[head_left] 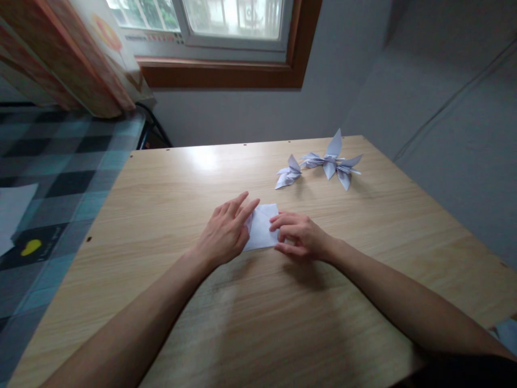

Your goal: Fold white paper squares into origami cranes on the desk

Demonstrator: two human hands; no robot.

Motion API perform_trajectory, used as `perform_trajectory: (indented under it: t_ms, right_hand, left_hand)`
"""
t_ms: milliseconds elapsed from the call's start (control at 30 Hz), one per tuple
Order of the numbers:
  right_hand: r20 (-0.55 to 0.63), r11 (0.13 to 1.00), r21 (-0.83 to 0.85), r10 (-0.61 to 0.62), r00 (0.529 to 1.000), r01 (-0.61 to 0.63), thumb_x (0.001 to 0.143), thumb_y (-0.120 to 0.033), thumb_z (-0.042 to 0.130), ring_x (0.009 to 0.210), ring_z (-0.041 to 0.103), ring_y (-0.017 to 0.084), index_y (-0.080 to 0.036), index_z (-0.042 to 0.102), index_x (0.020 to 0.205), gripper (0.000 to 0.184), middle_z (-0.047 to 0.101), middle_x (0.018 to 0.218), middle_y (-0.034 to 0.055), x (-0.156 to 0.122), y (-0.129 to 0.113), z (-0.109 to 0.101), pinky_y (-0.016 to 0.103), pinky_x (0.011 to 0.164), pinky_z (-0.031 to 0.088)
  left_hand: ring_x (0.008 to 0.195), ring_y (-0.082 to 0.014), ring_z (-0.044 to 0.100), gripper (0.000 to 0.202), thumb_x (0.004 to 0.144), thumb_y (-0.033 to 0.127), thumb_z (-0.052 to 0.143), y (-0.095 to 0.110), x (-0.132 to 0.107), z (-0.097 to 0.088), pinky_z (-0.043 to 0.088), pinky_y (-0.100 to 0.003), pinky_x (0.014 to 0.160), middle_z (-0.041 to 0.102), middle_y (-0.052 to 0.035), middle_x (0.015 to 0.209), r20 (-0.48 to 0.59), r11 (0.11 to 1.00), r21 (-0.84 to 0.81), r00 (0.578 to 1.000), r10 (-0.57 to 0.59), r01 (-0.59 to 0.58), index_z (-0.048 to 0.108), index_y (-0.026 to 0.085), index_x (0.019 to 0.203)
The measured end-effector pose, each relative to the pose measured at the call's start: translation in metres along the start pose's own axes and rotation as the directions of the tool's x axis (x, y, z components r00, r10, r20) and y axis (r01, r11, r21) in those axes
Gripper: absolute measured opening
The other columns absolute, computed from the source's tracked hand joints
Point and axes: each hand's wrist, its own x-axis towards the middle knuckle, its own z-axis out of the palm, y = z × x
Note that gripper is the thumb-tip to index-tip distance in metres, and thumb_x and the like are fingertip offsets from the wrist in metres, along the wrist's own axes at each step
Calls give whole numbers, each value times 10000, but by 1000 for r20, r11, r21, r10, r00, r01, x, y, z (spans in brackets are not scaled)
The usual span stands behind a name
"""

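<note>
A small folded sheet of white paper (262, 229) lies on the wooden table between my two hands. Over its left edge rests my left hand (226, 226), palm down, its fingers stretched out and somewhat apart. My right hand (301, 234) is at the paper's right edge, with curled, separated fingers touching that side. Whether the right fingers pinch the sheet is not clear. Beyond the paper stand several folded paper flowers: a single one (289, 173) and a cluster (332, 161) to its right.
The light wooden table (169, 194) reaches toward a wall and a brown-framed window (226, 75). Left of it is a surface with a checked cloth (72, 145), holding white paper (14, 213) and a dark item with a yellow shape (32, 247). A patterned curtain (81, 59) hangs there.
</note>
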Motion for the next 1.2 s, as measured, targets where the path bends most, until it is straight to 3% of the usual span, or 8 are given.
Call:
perform_trajectory:
  t_ms: [167,300,467,700,833,933,1067,1200]
  right_hand:
    - [39,983,-178,-35,999,41,893,-301,666,1008,686,238,-207,519,624,321,720,951,98,-1,2,3,401,909,551]
    - [102,949,-311,-20,995,51,909,-310,633,973,672,237,-201,574,704,239,706,936,97,0,3,-2,394,888,537]
    - [105,909,-417,51,993,-3,860,-138,557,1023,634,253,-186,620,878,82,707,990,109,2,5,-10,421,931,486]
    - [-165,824,-505,197,966,-255,825,-133,560,991,582,292,-200,595,878,92,676,1029,125,0,7,-10,458,893,459]
    - [-286,840,-522,-8,958,-149,863,-191,540,850,575,254,-241,566,815,74,654,914,77,-4,-6,-7,429,787,459]
    - [-194,856,-515,-170,966,47,888,-200,535,880,607,235,-249,596,880,79,677,922,59,0,-19,1,397,777,479]
    - [7,882,-470,-13,1000,14,933,-222,521,1009,632,266,-191,652,1013,157,711,1029,119,12,-25,15,426,884,502]
    - [90,897,-433,136,987,-84,919,-338,613,1120,606,326,-126,631,1187,342,682,1189,191,21,-18,22,496,973,488]
  left_hand:
    - [1380,-323,417,477,871,112,457,-1,1,-1,397,-514,1076,459,-107,1526,-4,999,37,1000,30,-30,634,237,1296]
    - [1319,-299,507,416,894,148,430,-2,3,-1,419,-506,1062,632,-72,1371,54,999,22,998,29,-31,682,216,1218]
    - [1232,-292,576,360,901,219,464,-1,4,-2,449,-494,1032,689,-80,1284,24,1000,25,1000,-7,7,685,191,1183]
    - [928,-272,645,190,917,249,490,3,5,-5,494,-431,829,734,-98,947,-50,992,122,999,-9,15,666,183,888]
    - [778,-239,620,192,915,226,485,3,4,-5,464,-376,727,692,-83,793,-122,979,203,992,21,5,628,183,795]
    - [710,-221,595,212,920,227,484,4,3,-5,441,-363,689,667,-73,742,-174,975,224,984,43,-3,618,180,763]
    - [679,-201,577,245,929,233,477,8,4,-7,420,-350,672,641,-60,708,-191,975,214,977,94,-51,609,185,729]
    - [674,-182,569,247,933,240,491,13,4,-9,415,-341,667,631,-44,701,-191,968,206,964,185,-144,599,190,716]
